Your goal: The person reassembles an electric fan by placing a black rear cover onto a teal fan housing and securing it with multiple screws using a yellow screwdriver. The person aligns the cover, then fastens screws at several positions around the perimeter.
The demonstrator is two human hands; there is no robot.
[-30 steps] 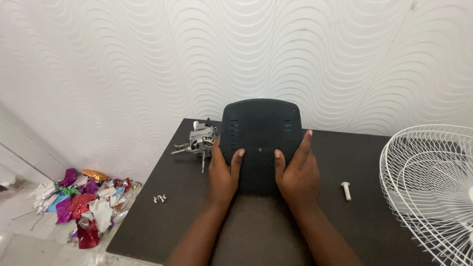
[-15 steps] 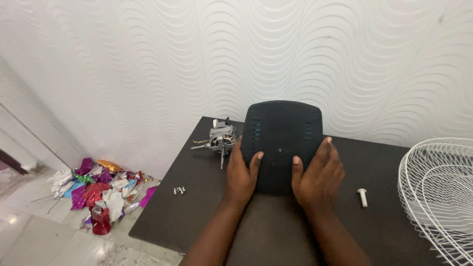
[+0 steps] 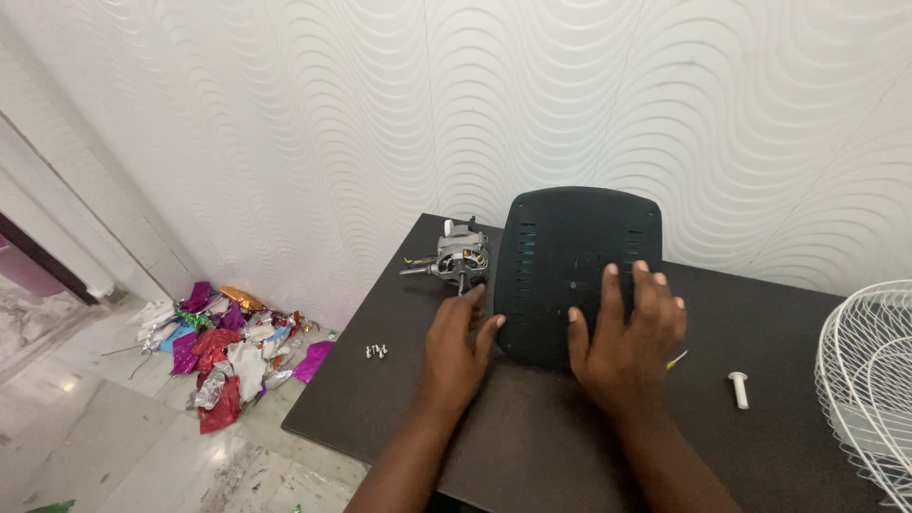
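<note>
A black vented fan motor cover (image 3: 570,247) lies on the dark table (image 3: 370,404) in front of me. My right hand (image 3: 627,337) rests flat on its lower right part, fingers spread over it. My left hand (image 3: 456,351) is at the cover's left edge, its thumb just touching the cover and its index finger stretched toward a bare metal fan motor (image 3: 461,256), which lies left of the cover near the wall.
Small silver screws (image 3: 377,351) lie near the table's left edge. A white plastic bolt (image 3: 738,389) and a thin yellow piece (image 3: 675,361) lie right of my right hand. A white wire fan grille (image 3: 869,380) fills the right side. Crumpled coloured foil (image 3: 228,347) litters the floor.
My left hand has let go of the cover's side and opened toward the motor. My right hand slid up onto the cover's face. The view shifted left.
</note>
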